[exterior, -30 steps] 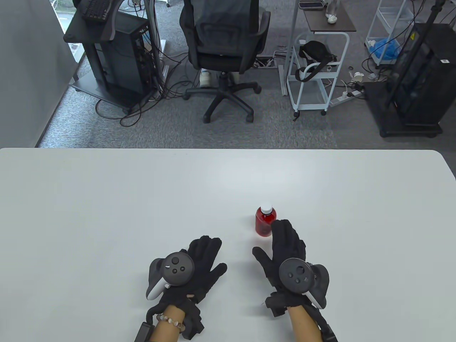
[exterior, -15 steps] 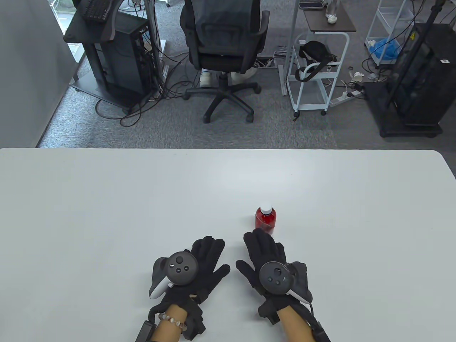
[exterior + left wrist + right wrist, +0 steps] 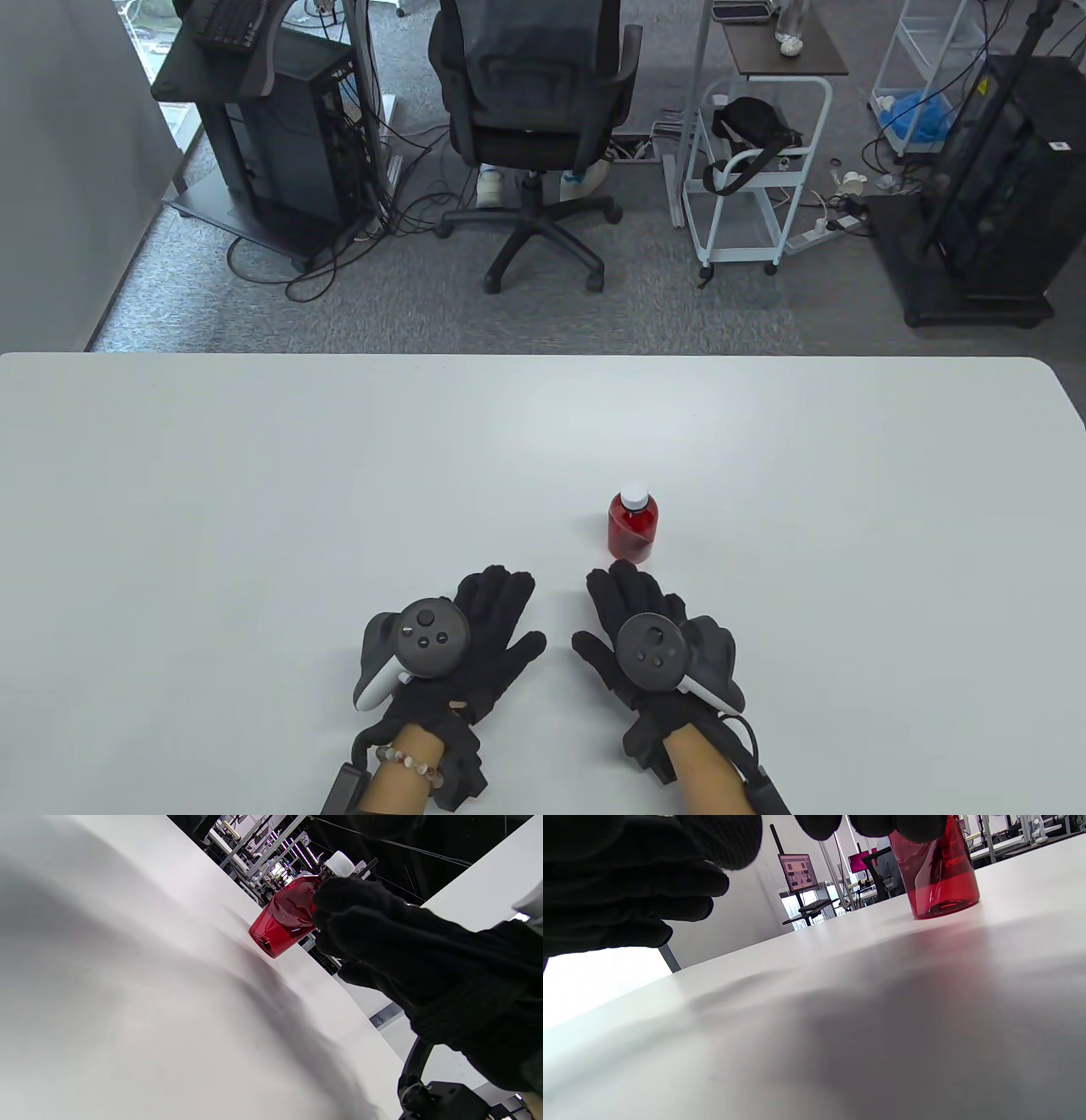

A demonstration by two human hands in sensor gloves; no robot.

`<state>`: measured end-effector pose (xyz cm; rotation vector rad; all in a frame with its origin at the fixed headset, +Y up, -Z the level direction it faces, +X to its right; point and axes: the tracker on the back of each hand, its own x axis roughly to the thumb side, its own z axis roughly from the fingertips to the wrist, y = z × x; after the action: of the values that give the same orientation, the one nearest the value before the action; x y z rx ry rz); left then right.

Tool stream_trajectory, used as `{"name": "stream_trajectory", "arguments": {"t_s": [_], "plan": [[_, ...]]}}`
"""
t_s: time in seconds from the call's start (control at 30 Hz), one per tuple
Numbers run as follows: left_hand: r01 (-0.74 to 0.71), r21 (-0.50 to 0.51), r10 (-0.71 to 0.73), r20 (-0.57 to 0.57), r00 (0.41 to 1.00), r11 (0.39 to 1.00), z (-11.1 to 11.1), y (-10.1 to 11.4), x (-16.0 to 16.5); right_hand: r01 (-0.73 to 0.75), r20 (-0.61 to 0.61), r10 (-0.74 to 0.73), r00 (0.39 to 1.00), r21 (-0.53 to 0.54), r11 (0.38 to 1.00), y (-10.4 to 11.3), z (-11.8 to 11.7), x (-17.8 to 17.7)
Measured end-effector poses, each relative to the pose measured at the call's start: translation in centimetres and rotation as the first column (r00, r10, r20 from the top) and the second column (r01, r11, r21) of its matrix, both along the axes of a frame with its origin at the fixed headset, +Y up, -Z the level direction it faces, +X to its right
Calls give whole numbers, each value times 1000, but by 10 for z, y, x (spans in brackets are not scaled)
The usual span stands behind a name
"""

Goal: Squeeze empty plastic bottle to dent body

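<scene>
Just beyond right hand (image 3: 653, 649) fingertips: upright red bottle (image 3: 632, 526), ungripped; fingers spread. Left hand (image 3: 462, 649) flat.

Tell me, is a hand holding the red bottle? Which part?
Nothing is held. The bottle stands alone on the table. The right hand lies flat just short of it, and the left hand rests flat too.

The room is bright, with soft light from above. The white table (image 3: 254, 475) shines a bit ahead of my hands. In my wrist views the table close by looks blurry, with soft gray shadows under my hands.
</scene>
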<state>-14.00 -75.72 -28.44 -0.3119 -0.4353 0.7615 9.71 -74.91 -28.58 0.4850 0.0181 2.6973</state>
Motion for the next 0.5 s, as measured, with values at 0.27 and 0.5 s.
{"name": "stream_trajectory", "arguments": {"t_s": [0.27,0.5], "plan": [[4,-4,-4,16,1000,1000,1,0,1,20,19,-20,1000,-5,1000,1,1,5],[3,-12,-3,15,1000,1000,0,-1,1,20,12,-20,1000,-18,1000,1,0,4]]}}
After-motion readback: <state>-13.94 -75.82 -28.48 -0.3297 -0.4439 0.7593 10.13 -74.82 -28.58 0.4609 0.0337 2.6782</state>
